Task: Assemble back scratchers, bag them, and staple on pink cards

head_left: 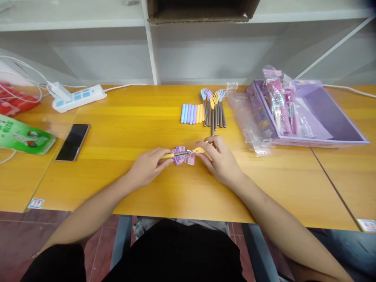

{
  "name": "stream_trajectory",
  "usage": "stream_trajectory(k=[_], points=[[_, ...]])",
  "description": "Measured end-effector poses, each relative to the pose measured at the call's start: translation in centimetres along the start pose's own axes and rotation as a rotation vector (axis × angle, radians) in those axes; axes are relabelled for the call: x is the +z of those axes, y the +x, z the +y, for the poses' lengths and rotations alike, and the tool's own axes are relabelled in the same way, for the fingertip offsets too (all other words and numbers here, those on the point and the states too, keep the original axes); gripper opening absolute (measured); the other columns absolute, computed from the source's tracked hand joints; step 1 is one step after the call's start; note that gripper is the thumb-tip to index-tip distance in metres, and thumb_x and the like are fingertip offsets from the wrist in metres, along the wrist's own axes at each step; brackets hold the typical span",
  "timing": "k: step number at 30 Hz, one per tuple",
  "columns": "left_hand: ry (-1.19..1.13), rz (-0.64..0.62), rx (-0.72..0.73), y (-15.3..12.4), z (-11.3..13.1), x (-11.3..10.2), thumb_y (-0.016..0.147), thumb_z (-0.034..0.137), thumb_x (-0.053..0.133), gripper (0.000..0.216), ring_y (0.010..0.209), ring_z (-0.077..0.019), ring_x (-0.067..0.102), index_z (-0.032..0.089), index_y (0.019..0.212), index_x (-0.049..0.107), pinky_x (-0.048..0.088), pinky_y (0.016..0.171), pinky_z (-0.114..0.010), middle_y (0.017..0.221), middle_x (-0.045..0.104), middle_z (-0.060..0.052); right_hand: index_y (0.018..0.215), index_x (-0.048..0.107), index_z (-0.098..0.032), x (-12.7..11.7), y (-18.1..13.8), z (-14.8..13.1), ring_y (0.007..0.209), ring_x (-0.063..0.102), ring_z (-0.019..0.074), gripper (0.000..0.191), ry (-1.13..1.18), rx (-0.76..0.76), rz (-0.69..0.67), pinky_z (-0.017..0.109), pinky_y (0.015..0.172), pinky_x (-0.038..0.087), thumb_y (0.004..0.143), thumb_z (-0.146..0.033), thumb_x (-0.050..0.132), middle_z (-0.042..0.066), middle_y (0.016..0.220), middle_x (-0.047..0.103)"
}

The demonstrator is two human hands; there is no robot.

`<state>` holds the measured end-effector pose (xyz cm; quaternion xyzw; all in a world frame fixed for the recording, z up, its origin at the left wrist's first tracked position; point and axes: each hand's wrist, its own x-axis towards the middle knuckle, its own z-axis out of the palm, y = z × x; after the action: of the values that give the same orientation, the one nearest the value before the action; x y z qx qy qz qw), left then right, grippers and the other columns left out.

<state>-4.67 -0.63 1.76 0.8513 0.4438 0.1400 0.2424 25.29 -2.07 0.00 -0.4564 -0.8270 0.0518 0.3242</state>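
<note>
Both hands pinch the yellow scratcher (187, 152), middle of worktop (117, 117).
Left hand (147, 166) grips handle, right hand (220, 158) the head; pink card (182, 158) could tear if I twist.

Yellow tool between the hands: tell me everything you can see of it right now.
The yellow tool is slim: a yellow handle at its left end, a thin metal shaft in the middle, and a yellow head at its right end, mostly hidden. It lies level and crosswise, low over the table. The left hand pinches the handle; the right hand covers the head. Small pink and purple cards sit right under the shaft; whether they are attached cannot be told.
</note>
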Motion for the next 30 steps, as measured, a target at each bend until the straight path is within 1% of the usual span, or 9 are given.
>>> stream_trajectory(k=[4, 7, 10, 13, 18, 21, 23, 26, 30], points=[[0.229, -0.109, 0.052, 0.0, 0.2, -0.9, 0.114, 0.046, 0.049, 0.036, 0.101, -0.0245, 0.074, 0.02, 0.13, 0.069, 0.054, 0.084, -0.034, 0.117, 0.077, -0.009, 0.112, 0.069, -0.015, -1.7, 0.1, -0.8, 0.087, 0.055, 0.0245, 0.017, -0.396, -0.239, -0.206, 0.037, 0.078, 0.04, 0.11, -0.016, 0.052, 0.01, 0.098, 0.066], [0.408, -0.133, 0.099, -0.3, 1.6, -1.2, 0.116, 0.041, 0.043, 0.036, 0.096, -0.0241, 0.073, 0.017, 0.124, 0.069, 0.054, 0.082, -0.034, 0.111, 0.076, -0.01, 0.101, 0.069, -0.014, -2.6, -0.3, -2.1, 0.081, 0.051, 0.0236, 0.02, -0.509, -0.305, -0.249, 0.037, 0.076, 0.034, 0.109, -0.012, 0.051, 0.008, 0.088, 0.064], [0.478, -0.156, 0.183, -1.0, 3.3, -0.9, 0.115, 0.038, 0.043, 0.037, 0.094, -0.0238, 0.073, 0.016, 0.136, 0.065, 0.053, 0.076, -0.032, 0.118, 0.075, -0.012, 0.105, 0.07, -0.013, -3.1, -1.2, -3.1, 0.082, 0.051, 0.0235, 0.02, -0.505, -0.3, -0.232, 0.037, 0.077, 0.033, 0.11, -0.012, 0.051, 0.008, 0.09, 0.065], [0.489, -0.159, 0.254, -1.7, 4.1, -0.6, 0.114, 0.032, 0.043, 0.045, 0.081, -0.02, 0.072, 0.026, 0.158, 0.052, 0.051, 0.07, -0.03, 0.128, 0.073, -0.011, 0.106, 0.071, -0.012, -3.2, -2.3, -3.8, 0.082, 0.051, 0.0238, 0.02, -0.479, -0.252, -0.196, 0.037, 0.077, 0.032, 0.109, -0.012, 0.052, 0.009, 0.091, 0.067], [0.48, -0.161, 0.277, -3.0, 2.8, -1.3, 0.107, 0.013, 0.04, 0.062, 0.067, -0.0166, 0.066, 0.038, 0.163, 0.049, 0.047, 0.066, -0.027, 0.109, 0.074, -0.005, 0.117, 0.072, -0.014, -4.0, -5.0, -3.8, 0.089, 0.058, 0.025, 0.023, -0.473, -0.134, -0.161, 0.038, 0.079, 0.036, 0.11, -0.013, 0.05, 0.01, 0.099, 0.072], [0.397, -0.103, 0.27, -4.6, 0.5, -2.8, 0.107, 0.013, 0.039, 0.06, 0.073, -0.0168, 0.067, 0.041, 0.159, 0.054, 0.048, 0.07, -0.025, 0.101, 0.072, -0.002, 0.123, 0.071, -0.016, -6.2, -7.8, -1.5, 0.098, 0.063, 0.0263, 0.025, -0.423, -0.014, -0.151, 0.038, 0.083, 0.04, 0.107, -0.014, 0.053, 0.012, 0.11, 0.075], [0.37, -0.114, 0.262, -6.1, -1.6, -4.1, 0.108, 0.012, 0.037, 0.062, 0.077, -0.0166, 0.068, 0.044, 0.159, 0.054, 0.049, 0.073, -0.025, 0.102, 0.072, -0.001, 0.122, 0.072, -0.018, -8.4, -10.3, 1.2, 0.101, 0.066, 0.0255, 0.025, -0.378, 0.019, -0.187, 0.038, 0.087, 0.043, 0.108, -0.015, 0.052, 0.012, 0.113, 0.077], [0.364, -0.109, 0.232, -8.7, -4.5, -5.7, 0.11, 0.016, 0.04, 0.06, 0.075, -0.0147, 0.065, 0.045, 0.16, 0.052, 0.05, 0.072, -0.023, 0.1, 0.07, 0.0, 0.119, 0.072, -0.021, -12.5, -14.5, 6.0, 0.105, 0.07, 0.0246, 0.023, -0.427, 0.1, -0.118, 0.037, 0.092, 0.047, 0.11, -0.019, 0.051, 0.01, 0.116, 0.079], [0.361, -0.124, 0.245, -11.4, -6.3, -5.8, 0.114, 0.028, 0.043, 0.049, 0.08, -0.0157, 0.068, 0.039, 0.16, 0.054, 0.052, 0.071, -0.024, 0.1, 0.071, -0.001, 0.109, 0.075, -0.025, -16.7, -19.6, 10.9, 0.1, 0.075, 0.0225, 0.014, -0.491, 0.213, -0.09, 0.033, 0.09, 0.053, 0.107, -0.026, 0.061, 0.009, 0.11, 0.081]])
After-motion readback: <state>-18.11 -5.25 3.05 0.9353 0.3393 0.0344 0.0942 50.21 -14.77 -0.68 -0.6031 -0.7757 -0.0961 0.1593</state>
